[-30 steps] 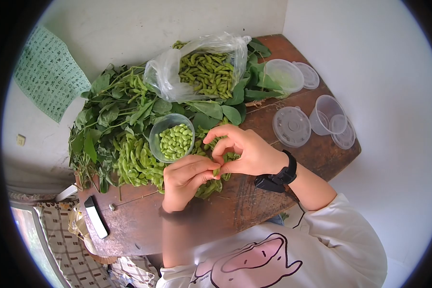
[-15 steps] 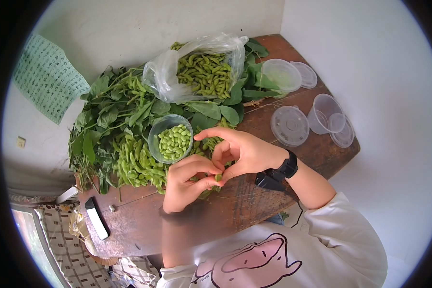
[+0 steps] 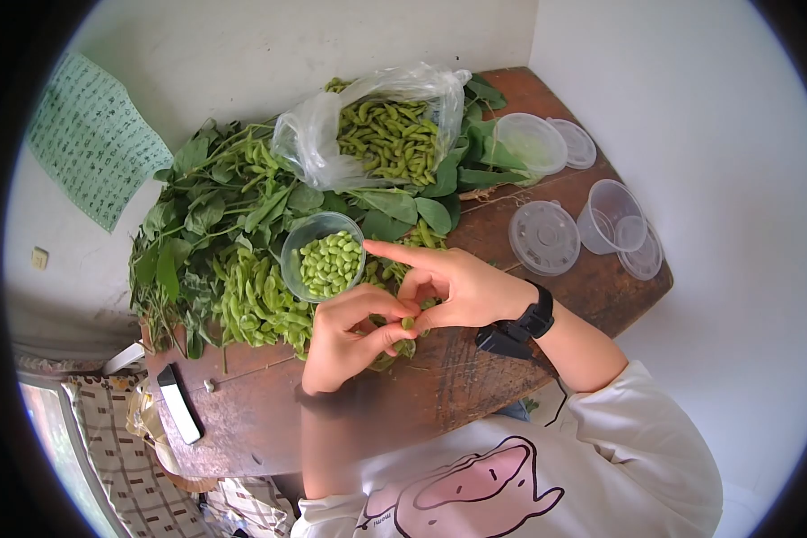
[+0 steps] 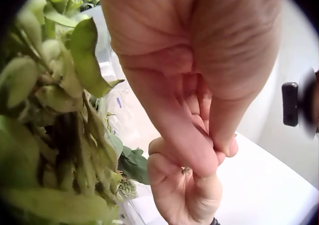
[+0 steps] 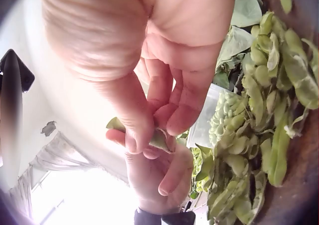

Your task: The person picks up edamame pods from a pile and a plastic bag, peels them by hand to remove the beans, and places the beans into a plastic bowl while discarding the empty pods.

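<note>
In the head view both hands meet in front of a clear plastic tub point(image 3: 287, 264) of shelled green soybeans point(image 3: 329, 262). A green soybean pod point(image 5: 160, 140) is pinched at their fingertips, mostly covered by fingers. My left hand point(image 3: 345, 334) grips it between thumb and fingers from the left. From the right, my right hand point(image 3: 462, 285) pinches it with the thumb and a bent finger, while its index finger points straight out, the tip right at the tub's rim. Beside and under the hands lies a heap of soybean pods point(image 3: 251, 300).
Leafy soybean stalks point(image 3: 197, 211) cover the back left of the wooden table point(image 3: 269, 403). A plastic bag point(image 3: 309, 148) of pods stands behind the tub. Lids point(image 3: 544, 238) and an upright plastic cup point(image 3: 611, 215) sit at the right. A phone point(image 3: 179, 403) lies front left.
The right index finger has straightened out toward the tub's rim. Both hands stay together at the pod, with only small finger shifts.
</note>
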`<act>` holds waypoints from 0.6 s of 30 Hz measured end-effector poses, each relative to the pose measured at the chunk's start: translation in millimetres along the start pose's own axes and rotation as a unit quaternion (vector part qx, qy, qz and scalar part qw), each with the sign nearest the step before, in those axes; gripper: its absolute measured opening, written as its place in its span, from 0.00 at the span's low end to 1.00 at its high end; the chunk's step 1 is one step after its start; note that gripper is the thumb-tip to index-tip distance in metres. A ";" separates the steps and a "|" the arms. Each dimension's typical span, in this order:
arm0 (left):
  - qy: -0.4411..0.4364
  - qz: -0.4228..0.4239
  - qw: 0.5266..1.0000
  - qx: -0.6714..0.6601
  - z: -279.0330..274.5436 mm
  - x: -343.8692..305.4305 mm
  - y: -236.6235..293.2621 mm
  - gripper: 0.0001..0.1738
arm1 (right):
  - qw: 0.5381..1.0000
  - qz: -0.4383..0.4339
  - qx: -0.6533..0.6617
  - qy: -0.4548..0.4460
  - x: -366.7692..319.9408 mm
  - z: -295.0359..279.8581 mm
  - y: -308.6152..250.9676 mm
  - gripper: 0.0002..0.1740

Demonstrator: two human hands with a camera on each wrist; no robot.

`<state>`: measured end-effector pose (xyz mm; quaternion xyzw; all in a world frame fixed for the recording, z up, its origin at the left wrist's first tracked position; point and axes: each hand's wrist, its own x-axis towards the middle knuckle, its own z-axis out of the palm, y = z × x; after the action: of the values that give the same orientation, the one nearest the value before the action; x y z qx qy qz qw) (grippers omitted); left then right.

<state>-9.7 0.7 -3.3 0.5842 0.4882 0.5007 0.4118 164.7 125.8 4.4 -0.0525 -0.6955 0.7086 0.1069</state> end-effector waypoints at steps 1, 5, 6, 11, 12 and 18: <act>0.011 -0.013 1.000 -0.014 -0.4 -0.4 0.3 0.12 | 1.000 0.000 0.000 -0.001 0.0 1.7 1.6 0.55; 0.042 0.005 0.999 -0.034 0.7 -0.8 -6.0 0.11 | 0.997 -0.031 -0.026 0.058 -0.4 6.3 1.8 0.55; 0.042 0.005 0.999 -0.034 0.7 -1.0 -7.0 0.11 | 0.995 -0.038 -0.058 0.073 -0.7 6.7 0.4 0.55; 0.091 -0.037 0.995 -0.019 3.0 -0.9 -3.3 0.11 | 0.989 -0.071 -0.091 0.094 0.5 8.3 5.6 0.56; 0.090 -0.037 0.995 -0.019 2.0 -1.2 -3.3 0.11 | 0.987 -0.073 -0.101 0.103 0.8 8.5 6.6 0.58; 0.085 0.001 0.996 0.036 2.6 -0.9 -9.5 0.13 | 0.993 -0.014 0.076 0.091 0.1 7.6 4.4 0.61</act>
<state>-8.7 1.6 -13.1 0.5546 0.5387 0.5308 0.3469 162.5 118.4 0.2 -0.0983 -0.6276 0.7502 0.1836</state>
